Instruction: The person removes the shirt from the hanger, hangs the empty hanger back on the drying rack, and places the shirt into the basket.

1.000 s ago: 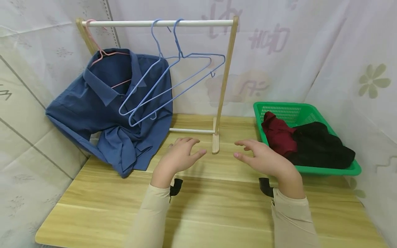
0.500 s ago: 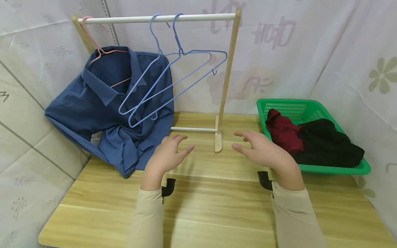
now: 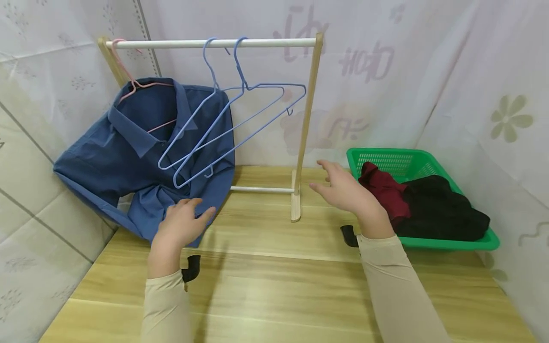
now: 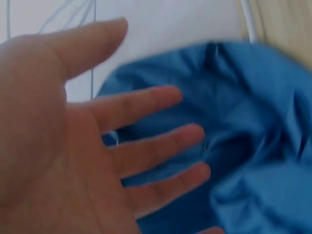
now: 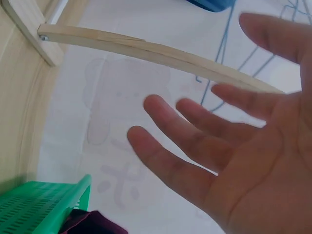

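Head view: both hands hover over the bench (image 3: 274, 286) in front of a small clothes rack (image 3: 306, 119).
Left hand (image 3: 180, 226): grip spread, fingers relaxed, holding nothing; it sits at the lower hem of the shirt (image 3: 128, 152), touching or just short of it, I cannot tell which.
Shirt: blue, hung on a pink hanger (image 3: 141, 88) at the rack's left end, its tail bunched on the bench.
Blue hangers (image 3: 231, 119): two, bare, hooked on the rail beside the shirt.
Right hand (image 3: 343, 190): grip spread, empty, raised between the rack's right post and the basket (image 3: 463, 243).
Basket: green, at the right, holding a red garment (image 3: 383, 190) and a black garment (image 3: 442, 209).
Left wrist view: palm (image 4: 53, 146) open, fingers apart, the blurred shirt (image 4: 243, 146) close behind the fingertips.
Right wrist view: open palm (image 5: 253, 161), fingers apart, with the post (image 5: 146, 51) and the basket's (image 5: 44, 209) corner beyond.
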`<state>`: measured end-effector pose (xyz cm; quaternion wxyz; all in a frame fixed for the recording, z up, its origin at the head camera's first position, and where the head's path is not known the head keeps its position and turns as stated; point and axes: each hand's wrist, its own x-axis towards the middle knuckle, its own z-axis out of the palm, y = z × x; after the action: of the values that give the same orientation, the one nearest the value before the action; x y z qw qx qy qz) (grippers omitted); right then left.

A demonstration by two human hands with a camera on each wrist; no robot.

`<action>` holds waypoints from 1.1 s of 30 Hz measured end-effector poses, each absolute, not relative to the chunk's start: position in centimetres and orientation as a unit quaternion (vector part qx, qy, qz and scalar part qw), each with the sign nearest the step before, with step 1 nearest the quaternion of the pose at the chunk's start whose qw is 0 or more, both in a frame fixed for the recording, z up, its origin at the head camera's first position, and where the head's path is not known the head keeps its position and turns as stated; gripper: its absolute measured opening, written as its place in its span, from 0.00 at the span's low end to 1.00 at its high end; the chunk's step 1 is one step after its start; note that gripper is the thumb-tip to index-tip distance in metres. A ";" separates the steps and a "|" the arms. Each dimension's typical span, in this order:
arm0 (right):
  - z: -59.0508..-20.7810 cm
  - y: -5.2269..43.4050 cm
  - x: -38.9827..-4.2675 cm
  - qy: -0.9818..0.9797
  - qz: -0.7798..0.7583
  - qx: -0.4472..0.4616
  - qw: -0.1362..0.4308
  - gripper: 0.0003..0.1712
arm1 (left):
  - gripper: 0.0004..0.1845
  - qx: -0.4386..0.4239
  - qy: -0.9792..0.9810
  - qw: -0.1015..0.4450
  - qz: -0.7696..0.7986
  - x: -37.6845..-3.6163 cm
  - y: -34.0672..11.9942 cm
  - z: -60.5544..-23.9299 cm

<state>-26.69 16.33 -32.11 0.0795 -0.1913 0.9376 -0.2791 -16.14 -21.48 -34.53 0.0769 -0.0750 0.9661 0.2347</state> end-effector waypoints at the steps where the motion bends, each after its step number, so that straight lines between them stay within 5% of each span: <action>1: -32.1 16.1 -27.1 0.938 -0.283 -0.186 0.079 0.46 | 0.41 -0.092 0.966 0.081 0.226 -16.0 -22.4 -34.0; 5: -31.7 14.9 -28.8 0.933 -0.309 -0.171 0.066 0.48 | 0.40 -0.166 0.968 0.060 0.180 -15.4 -26.5 -30.4; 14: -31.6 13.2 -32.7 0.902 -0.409 -0.135 0.034 0.53 | 0.40 -0.219 0.960 -0.116 0.129 -17.3 -32.7 -21.4; 24: -32.9 11.7 -35.8 0.862 -0.483 -0.148 -0.029 0.41 | 0.46 -0.237 0.966 -0.070 0.081 -19.9 -36.8 -20.3; 33: -32.9 10.2 -36.3 0.826 -0.519 -0.147 -0.160 0.35 | 0.47 -0.213 0.972 -0.053 0.083 -20.1 -38.2 -21.3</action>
<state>-36.35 10.20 -32.93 -0.1602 -0.1470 0.8265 -0.5193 -20.13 -38.15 -21.30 -0.0529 -0.2129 0.9721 0.0827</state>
